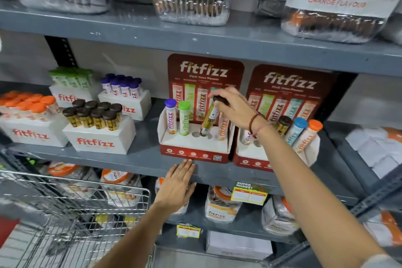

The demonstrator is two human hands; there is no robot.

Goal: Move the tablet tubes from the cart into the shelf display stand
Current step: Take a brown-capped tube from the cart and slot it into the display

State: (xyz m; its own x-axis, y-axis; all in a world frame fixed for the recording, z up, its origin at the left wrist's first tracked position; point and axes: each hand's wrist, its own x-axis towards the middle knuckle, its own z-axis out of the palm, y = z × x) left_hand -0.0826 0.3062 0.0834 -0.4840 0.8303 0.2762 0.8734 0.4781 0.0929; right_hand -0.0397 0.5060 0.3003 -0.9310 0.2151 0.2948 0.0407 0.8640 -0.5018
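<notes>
The right hand pinched a brown-capped tube by its cap, tilted to steer its base into a hole of the display stand, while the left hand, fingers flat and empty, braced against the shelf edge.

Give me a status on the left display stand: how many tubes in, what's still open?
Done: purple-capped tube, green-capped tube and an orange-labelled tube stand in the left display stand. In hand: the right hand holds a dark-capped tube, tilted, its base going into a middle hole. The left hand rests flat on the shelf edge. Left: at least one hole beside it looks open; the cart's contents are too blurred to count.
</notes>
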